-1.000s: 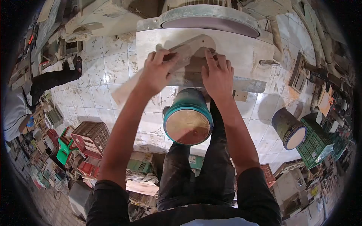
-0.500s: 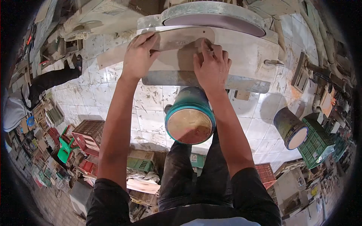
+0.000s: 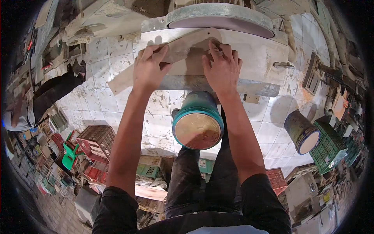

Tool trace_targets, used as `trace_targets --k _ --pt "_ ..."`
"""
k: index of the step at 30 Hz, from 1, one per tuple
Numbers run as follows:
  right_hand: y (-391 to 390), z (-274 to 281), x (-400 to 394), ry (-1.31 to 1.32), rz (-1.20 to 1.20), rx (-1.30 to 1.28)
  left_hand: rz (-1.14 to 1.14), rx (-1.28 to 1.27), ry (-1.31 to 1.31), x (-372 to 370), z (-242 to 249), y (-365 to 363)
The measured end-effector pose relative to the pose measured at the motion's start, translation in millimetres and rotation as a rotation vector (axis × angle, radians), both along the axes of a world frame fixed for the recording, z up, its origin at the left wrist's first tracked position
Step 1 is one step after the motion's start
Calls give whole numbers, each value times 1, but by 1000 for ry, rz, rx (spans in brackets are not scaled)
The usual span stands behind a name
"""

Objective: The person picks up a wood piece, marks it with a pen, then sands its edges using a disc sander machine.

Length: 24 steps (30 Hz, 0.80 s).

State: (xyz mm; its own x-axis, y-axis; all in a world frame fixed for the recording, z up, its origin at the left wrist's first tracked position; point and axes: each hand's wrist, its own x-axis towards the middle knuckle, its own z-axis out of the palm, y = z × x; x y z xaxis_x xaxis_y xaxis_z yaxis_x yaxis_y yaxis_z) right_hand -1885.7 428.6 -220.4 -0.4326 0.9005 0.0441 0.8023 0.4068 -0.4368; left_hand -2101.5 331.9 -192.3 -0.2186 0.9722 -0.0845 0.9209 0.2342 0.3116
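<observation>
Head view: long, pale, round-ended flat board (image 3: 182,46) now swung toward 8 o'clock, seemingly re-angled to grey-rimmed brown disc (image 3: 222,25); held by part-open left hand (image 3: 148,72), pressed by loosely curled right hand (image 3: 223,74).

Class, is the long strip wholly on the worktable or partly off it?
Partly off: the strip juts past the worktable at the left, above floor tiles.

Bright, whitish light glares off the tiled floor (image 3: 157,103) in the middle, and my right hand (image 3: 224,70) throws a soft shadow leftward over the pale work surface (image 3: 253,58) — shadow darkens the bucket lid (image 3: 196,128) too. I see the centre fairly crisply, but the edges bend, dim and drop into black corners.
</observation>
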Motion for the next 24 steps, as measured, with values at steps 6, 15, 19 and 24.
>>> trace_targets --k 6,15,19,24 --pt "8 0 6 -5 18 11 62 4 12 25 -9 -18" --pt "21 0 17 -6 76 49 204 129 -40 86 -5 -31" --pt "27 1 19 -23 89 34 274 180 -59 112 -13 -33" --pt "32 -2 22 -24 122 74 321 193 -38 135 -19 -36"
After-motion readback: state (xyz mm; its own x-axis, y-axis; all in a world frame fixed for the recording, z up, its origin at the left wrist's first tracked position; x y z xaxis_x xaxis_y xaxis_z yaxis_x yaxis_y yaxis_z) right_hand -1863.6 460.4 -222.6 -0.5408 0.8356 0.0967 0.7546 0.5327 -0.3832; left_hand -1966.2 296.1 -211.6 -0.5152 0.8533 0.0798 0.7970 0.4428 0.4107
